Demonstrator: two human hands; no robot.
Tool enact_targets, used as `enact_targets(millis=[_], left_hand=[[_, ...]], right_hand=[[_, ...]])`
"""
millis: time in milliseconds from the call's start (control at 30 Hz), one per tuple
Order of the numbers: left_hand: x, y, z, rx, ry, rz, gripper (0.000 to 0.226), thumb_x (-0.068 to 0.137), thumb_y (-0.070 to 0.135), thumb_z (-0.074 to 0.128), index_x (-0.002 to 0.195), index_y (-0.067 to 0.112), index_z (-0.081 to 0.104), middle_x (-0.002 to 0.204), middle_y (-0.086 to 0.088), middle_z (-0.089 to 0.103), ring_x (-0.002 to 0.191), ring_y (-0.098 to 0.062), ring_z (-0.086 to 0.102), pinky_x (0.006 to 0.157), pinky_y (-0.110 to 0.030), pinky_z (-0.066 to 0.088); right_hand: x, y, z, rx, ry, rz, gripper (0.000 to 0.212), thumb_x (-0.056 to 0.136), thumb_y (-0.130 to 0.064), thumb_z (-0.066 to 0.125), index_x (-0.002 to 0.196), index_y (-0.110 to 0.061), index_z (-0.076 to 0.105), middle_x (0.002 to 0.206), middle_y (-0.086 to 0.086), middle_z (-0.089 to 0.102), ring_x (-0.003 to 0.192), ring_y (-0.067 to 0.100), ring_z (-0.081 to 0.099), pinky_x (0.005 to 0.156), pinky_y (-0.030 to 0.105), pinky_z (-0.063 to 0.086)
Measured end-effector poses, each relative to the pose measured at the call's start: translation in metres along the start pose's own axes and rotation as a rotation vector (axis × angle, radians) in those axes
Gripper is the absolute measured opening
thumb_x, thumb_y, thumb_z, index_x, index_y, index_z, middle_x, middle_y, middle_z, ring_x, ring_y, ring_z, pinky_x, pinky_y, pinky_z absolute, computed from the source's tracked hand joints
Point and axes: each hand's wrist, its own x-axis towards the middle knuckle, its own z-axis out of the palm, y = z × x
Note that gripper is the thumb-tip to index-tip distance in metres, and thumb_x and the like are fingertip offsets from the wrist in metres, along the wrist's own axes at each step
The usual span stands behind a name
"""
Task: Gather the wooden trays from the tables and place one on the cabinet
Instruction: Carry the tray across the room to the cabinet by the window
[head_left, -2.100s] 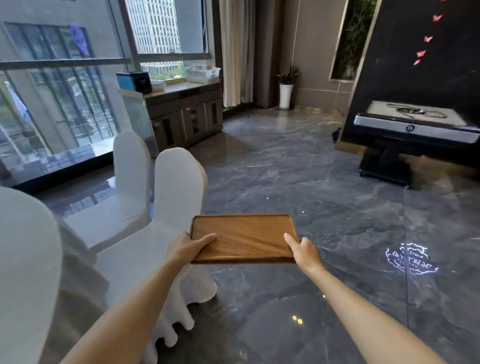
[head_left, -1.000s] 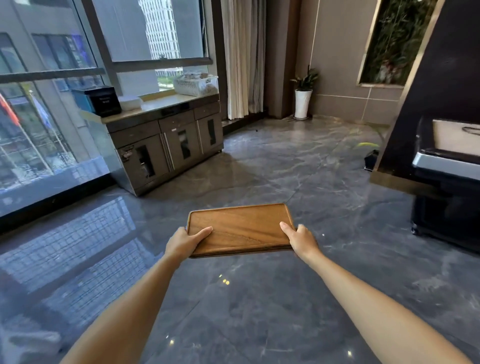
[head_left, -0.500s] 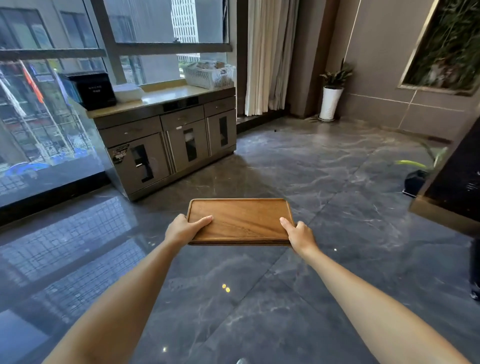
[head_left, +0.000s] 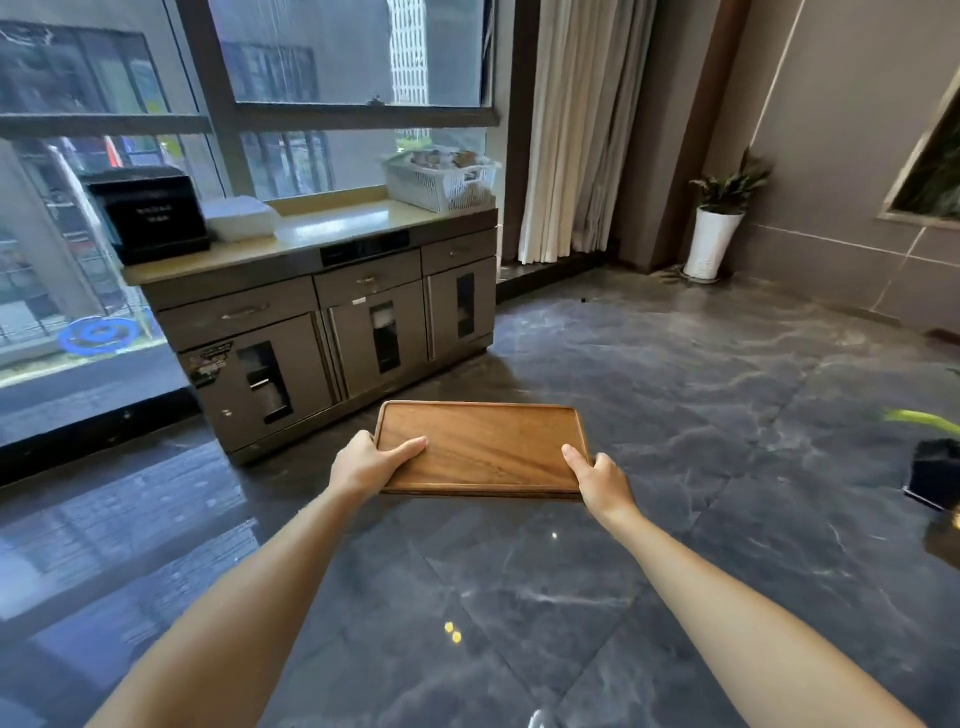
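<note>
Daylight enters through the window (head_left: 332, 78) at upper left. Bright glare on the cabinet top (head_left: 332, 228); the glossy floor (head_left: 675, 415) mirrors panes at lower left. Overall slightly soft; wide-angle bending at frame edges.

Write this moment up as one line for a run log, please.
stage: carrying | held: wooden tray, level | left hand: gripping | right hand: gripping | cabinet: ahead, top centre bare | placed: not yet

Dark marble floor (head_left: 675, 415); tall windows (head_left: 337, 78); cream curtain (head_left: 576, 130).
</note>
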Motion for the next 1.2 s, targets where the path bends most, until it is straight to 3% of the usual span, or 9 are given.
enact_targets(millis=[200,433,600,767,933,1033,1200], left_hand=[[0.138,0.062,0.04,-0.029,0.091,-0.03,0.06,0.073,0.055,0.068,0.105,0.005,0.057,0.098,-0.005,0.058,0.094,-0.025,0.057,0.081,-0.034,0.044],[0.28,0.133,0.047,-0.089,0.196,-0.076,0.051,0.074,0.054,0.068,0.095,0.01,0.053,0.098,-0.004,0.058,0.091,-0.022,0.053,0.078,-0.03,0.041],[0.385,0.149,0.053,-0.059,0.226,-0.114,0.05,0.075,0.053,0.067,0.092,0.009,0.054,0.096,-0.006,0.059,0.088,-0.023,0.054,0.075,-0.03,0.04],[0.513,0.163,0.051,-0.066,0.237,-0.132,0.051,0.073,0.056,0.068,0.091,0.011,0.053,0.096,-0.005,0.059,0.09,-0.023,0.056,0.076,-0.031,0.042],[0.65,0.19,0.024,-0.056,0.258,-0.148,0.059,0.074,0.058,0.066,0.099,0.006,0.056,0.101,-0.006,0.06,0.094,-0.025,0.057,0.082,-0.035,0.044],[0.721,0.213,0.004,-0.06,0.3,-0.148,0.06,0.075,0.057,0.066,0.101,0.004,0.055,0.1,-0.007,0.058,0.092,-0.025,0.054,0.08,-0.034,0.042],[0.824,0.232,-0.011,-0.053,0.328,-0.193,0.067,0.072,0.061,0.065,0.105,0.003,0.057,0.102,-0.009,0.062,0.101,-0.03,0.059,0.084,-0.036,0.043]], right_hand=[[0.182,-0.045,0.005,0.004,-0.046,-0.076,0.06,0.088,-0.051,0.047,0.109,0.004,0.054,0.117,0.024,0.059,0.104,0.041,0.06,0.091,0.05,0.051],[0.357,-0.131,0.017,-0.009,-0.104,-0.182,0.058,0.09,-0.048,0.047,0.113,0.005,0.053,0.116,0.022,0.059,0.105,0.039,0.058,0.091,0.05,0.05],[0.466,-0.165,0.053,-0.073,-0.192,-0.211,0.057,0.091,-0.048,0.044,0.114,0.004,0.053,0.101,0.013,0.054,0.103,0.039,0.059,0.088,0.048,0.052],[0.582,-0.212,0.101,-0.104,-0.222,-0.236,0.058,0.091,-0.05,0.042,0.112,0.002,0.054,0.101,0.013,0.057,0.098,0.037,0.061,0.087,0.048,0.054],[0.697,-0.288,0.149,-0.117,-0.251,-0.253,0.047,0.092,-0.048,0.041,0.102,-0.004,0.052,0.085,0.005,0.055,0.073,0.022,0.058,0.078,0.042,0.054],[0.764,-0.339,0.173,-0.1,-0.264,-0.285,0.04,0.092,-0.049,0.042,0.095,-0.009,0.045,0.086,0.003,0.053,0.082,0.027,0.059,0.079,0.044,0.053],[0.865,-0.392,0.217,-0.1,-0.307,-0.301,0.044,0.089,-0.053,0.043,0.094,-0.01,0.048,0.093,0.008,0.056,0.091,0.033,0.062,0.083,0.046,0.052]])
